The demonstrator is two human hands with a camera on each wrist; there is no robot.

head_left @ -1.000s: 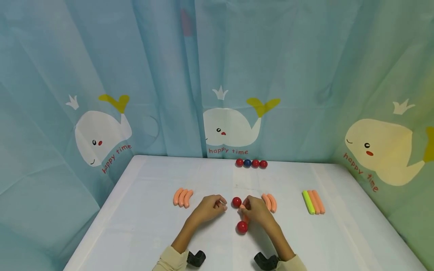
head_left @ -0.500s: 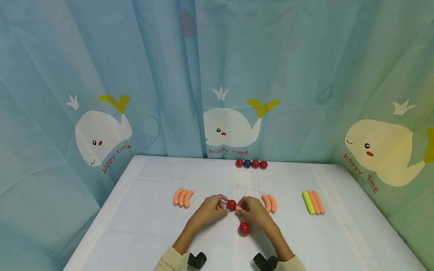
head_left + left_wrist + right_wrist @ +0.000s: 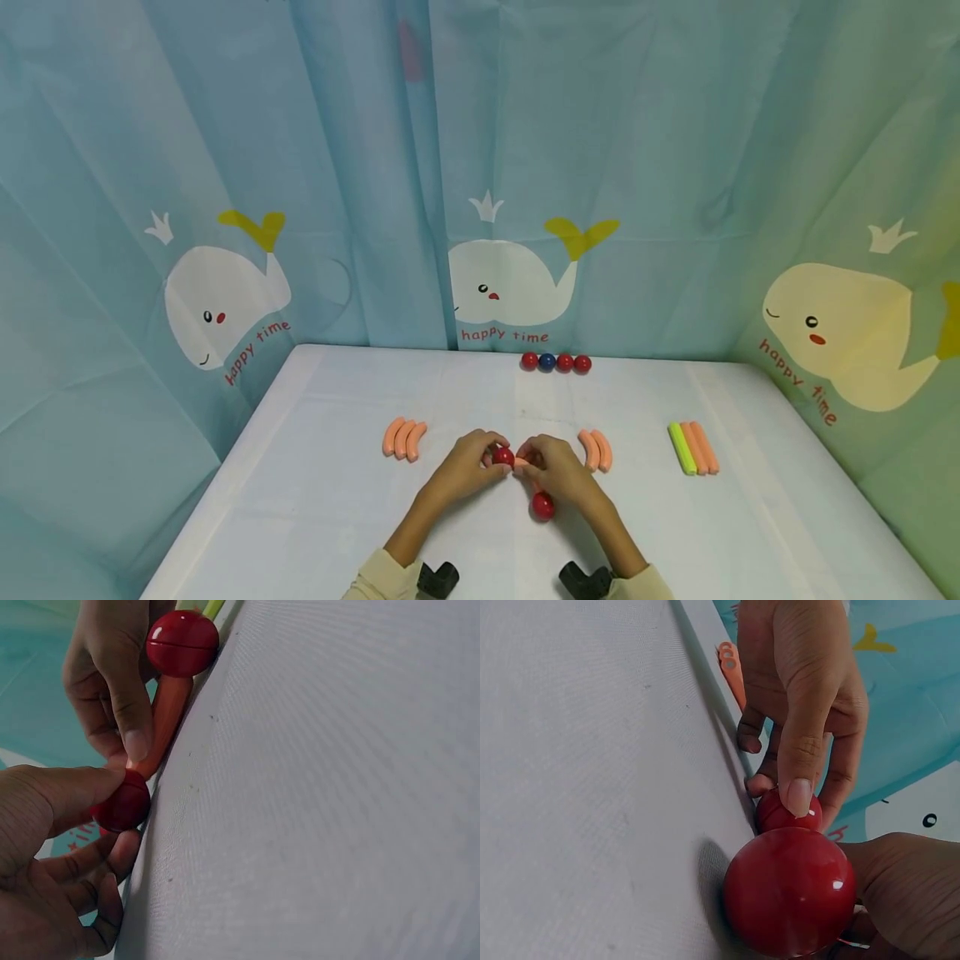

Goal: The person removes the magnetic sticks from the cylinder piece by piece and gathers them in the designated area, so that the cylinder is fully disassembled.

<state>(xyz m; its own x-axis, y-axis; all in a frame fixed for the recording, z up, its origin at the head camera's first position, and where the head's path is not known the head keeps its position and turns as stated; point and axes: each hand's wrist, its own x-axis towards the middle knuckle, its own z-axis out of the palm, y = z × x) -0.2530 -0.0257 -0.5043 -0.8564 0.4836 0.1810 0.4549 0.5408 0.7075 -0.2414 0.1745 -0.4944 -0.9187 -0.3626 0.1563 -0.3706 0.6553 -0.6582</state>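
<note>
My left hand pinches a glossy red ball between thumb and fingers, low over the white table. Facing it, my right hand pinches a slim orange stick with thumb and fingertips. In the left wrist view one end of this stick meets the pinched ball, and a second red ball sits on its other end. That second ball looks large in the right wrist view, close beside my right hand. Fingers partly hide the stick in the head view.
Curved orange sticks lie in a left group and a right group. Farther right are straight sticks, one green and two orange. A row of red and blue balls lines the back edge before the whale-print curtain.
My left hand has gone from apart to pinching the far red ball. That ball has shifted left and slightly nearer, while the near ball has moved a little right.
</note>
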